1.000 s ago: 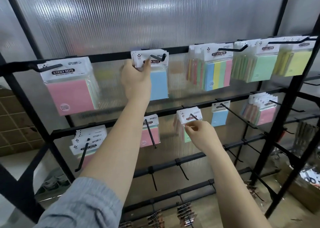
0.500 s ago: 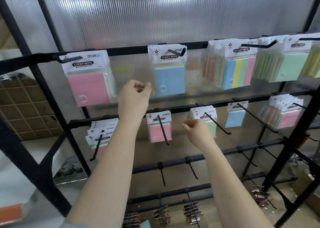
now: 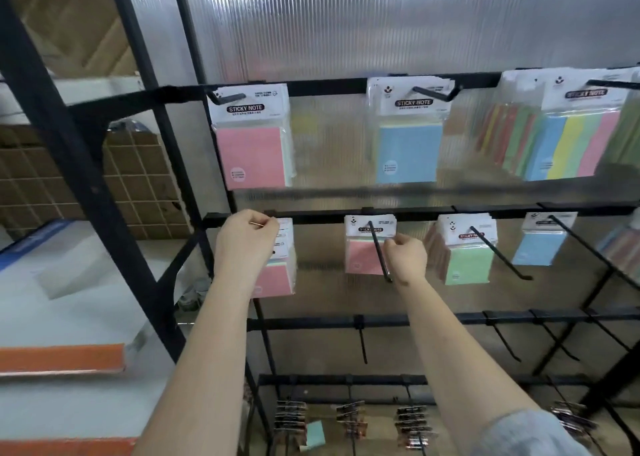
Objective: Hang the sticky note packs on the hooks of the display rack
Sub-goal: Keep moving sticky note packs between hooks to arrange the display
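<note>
At rack's row 2 | left hand [image 3: 244, 239] curled on pink packs [image 3: 277, 279] | right hand [image 3: 406, 256] fisted beside hook [image 3: 379, 251]

- Both forearms are left bare from wrist to well past mid-arm.
- A light grey-blue sleeve [image 3: 530, 435] is seen pushed up on the right arm, soft fabric, bunched at the bottom right corner.
- Nothing is worn on the left hand [image 3: 244, 244] or the right hand [image 3: 405, 260]; no rings, watch or gloves can be made out.
</note>
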Demonstrator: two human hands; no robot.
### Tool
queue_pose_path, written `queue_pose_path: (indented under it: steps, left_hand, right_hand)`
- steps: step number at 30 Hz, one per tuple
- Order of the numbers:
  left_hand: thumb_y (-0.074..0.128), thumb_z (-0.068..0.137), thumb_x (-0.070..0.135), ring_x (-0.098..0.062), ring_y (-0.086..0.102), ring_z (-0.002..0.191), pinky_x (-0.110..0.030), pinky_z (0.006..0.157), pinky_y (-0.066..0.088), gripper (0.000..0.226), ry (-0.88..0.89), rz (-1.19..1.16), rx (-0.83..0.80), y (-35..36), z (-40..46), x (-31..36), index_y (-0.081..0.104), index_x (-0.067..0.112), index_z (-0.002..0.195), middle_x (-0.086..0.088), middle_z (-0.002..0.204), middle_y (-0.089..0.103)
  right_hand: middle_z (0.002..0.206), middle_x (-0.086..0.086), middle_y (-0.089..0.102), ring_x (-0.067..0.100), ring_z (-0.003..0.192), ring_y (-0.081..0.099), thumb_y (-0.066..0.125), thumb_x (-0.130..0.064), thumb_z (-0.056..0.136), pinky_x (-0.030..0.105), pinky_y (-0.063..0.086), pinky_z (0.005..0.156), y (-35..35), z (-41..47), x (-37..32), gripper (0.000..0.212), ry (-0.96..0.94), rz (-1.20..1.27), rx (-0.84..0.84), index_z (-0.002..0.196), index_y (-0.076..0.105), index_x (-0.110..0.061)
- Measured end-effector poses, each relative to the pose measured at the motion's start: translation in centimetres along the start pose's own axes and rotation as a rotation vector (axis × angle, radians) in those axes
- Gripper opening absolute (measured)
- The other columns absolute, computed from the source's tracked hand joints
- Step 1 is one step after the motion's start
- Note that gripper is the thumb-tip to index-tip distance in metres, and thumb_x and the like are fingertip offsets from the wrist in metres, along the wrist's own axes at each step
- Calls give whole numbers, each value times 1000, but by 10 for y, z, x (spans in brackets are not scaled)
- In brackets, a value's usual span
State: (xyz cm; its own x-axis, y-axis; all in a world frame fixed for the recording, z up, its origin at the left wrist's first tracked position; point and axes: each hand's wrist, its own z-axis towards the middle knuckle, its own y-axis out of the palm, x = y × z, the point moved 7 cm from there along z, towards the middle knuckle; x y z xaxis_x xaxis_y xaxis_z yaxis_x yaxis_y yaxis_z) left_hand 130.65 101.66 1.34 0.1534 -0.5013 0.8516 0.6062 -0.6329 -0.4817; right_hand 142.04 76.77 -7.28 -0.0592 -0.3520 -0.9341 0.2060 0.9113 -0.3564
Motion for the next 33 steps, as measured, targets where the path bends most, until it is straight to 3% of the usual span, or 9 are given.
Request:
queue_pose_path:
  steps: [6, 12, 15, 18, 21, 23, 27, 29, 33]
  left_hand:
    - [55, 88, 24, -15, 64, 77, -24, 57, 44, 18, -85, 9, 20, -12, 1, -28, 64, 14, 100, -3, 94, 69]
    - [54, 92, 23, -7, 54, 68, -16, 50, 32, 23, -84, 73, 28, -20, -3, -37, 63, 13, 110, -1, 102, 67]
    - [52, 93, 22, -7, 50, 66, -14, 50, 30, 25, -99, 91, 16, -20, -4, -41, 61, 12, 114, -2, 107, 65]
    - [49, 94, 22, -9, 48, 81, -15, 50, 30, 29, -137, 95, 29, -21, -2, -45, 56, 13, 120, -4, 116, 61]
    - [45, 96, 23, -18, 49, 96, -23, 64, 35, 37, -221, 111, -1, -18, 2, -52, 47, 14, 132, -8, 125, 55]
    - [43, 96, 22, -21, 47, 91, -27, 68, 35, 38, -289, 74, -46, -9, 8, -61, 46, 10, 133, -12, 115, 56]
    - [46, 94, 24, -22, 48, 67, -25, 55, 36, 25, -381, -11, -127, 9, 18, -77, 57, 3, 103, -6, 73, 51]
    - [48, 94, 24, -19, 44, 59, -25, 50, 34, 21, -410, -7, -131, 13, 18, -80, 51, 3, 92, -6, 68, 46]
    - [53, 93, 26, -16, 39, 56, -24, 47, 28, 24, -439, -68, -109, 16, 18, -88, 47, 3, 89, -5, 66, 42]
  right_hand:
    - [116, 15, 64, 28, 108, 58, 53, -16, 94, 28, 41, 83, 0, -11, 6, 29, 33, 68, 143, 116, 61, 2]
    - [94, 11, 58, 20, 85, 51, 51, -22, 96, 28, 36, 71, 7, -15, 7, 25, 53, 157, 91, 105, 57, 1]
    - [68, 8, 48, 19, 65, 43, 49, -21, 97, 28, 31, 61, 7, -20, 6, 32, 24, 167, 42, 74, 57, -2]
    - [53, 2, 27, 14, 52, 24, 47, -19, 98, 26, 18, 48, 2, -29, 4, 47, 26, 145, 0, 54, 32, -12]
    - [57, 5, 32, 17, 55, 29, 46, -21, 97, 28, 24, 52, -6, -40, 4, 38, 64, 160, -37, 61, 41, -9]
    - [58, 6, 34, 17, 54, 30, 45, -21, 96, 28, 24, 53, -12, -48, 5, 32, 66, 142, -37, 66, 48, -9]
    - [58, 7, 30, 15, 51, 22, 41, -18, 96, 27, 16, 50, -23, -61, 0, 32, 11, 69, -14, 65, 42, -9]
    - [57, 5, 27, 16, 52, 23, 40, -18, 95, 26, 15, 51, -28, -65, -2, 37, -1, 18, -4, 60, 30, -13]
    - [60, 7, 33, 19, 57, 34, 39, -21, 95, 24, 20, 52, -41, -75, -8, 36, -27, -115, 2, 62, 31, -11]
